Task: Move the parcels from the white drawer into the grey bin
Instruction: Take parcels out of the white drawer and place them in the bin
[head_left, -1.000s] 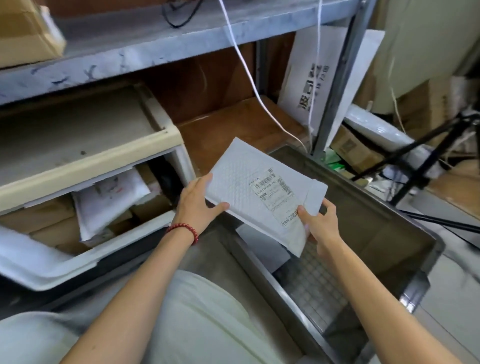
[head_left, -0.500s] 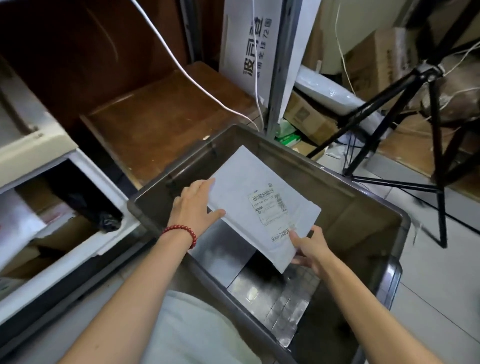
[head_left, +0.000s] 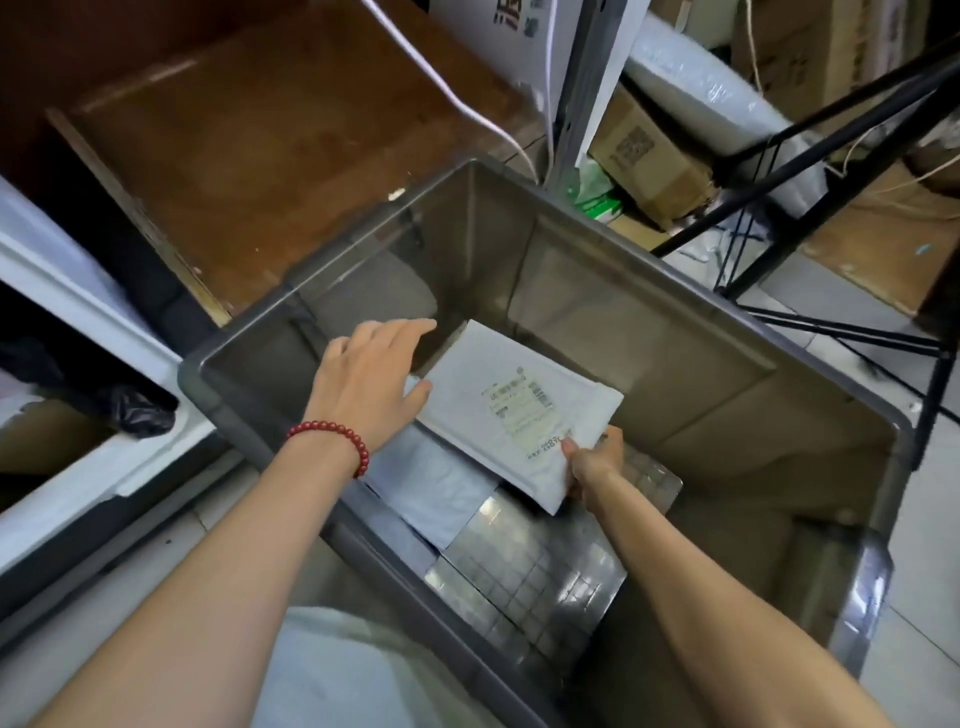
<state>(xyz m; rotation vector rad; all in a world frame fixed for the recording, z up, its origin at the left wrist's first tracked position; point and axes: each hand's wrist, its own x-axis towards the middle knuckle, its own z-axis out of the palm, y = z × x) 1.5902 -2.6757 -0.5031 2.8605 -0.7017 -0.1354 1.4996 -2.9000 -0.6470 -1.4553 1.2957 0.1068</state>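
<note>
The right hand (head_left: 592, 460) pinches the near corner of the flat white padded parcel (head_left: 519, 410); the left hand (head_left: 371, 379), fingers (head_left: 405, 328) straight, rests at its edge. Probably best released low and flat, into the grey plastic bin (head_left: 675, 364) beneath the fingers.

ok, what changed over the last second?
The white mailer went from above the rim down into the grey bin. The left hand let go and opened beside it; the right hand still pinches its near corner. Unchanged: another parcel on the bin floor, white drawer open.
</note>
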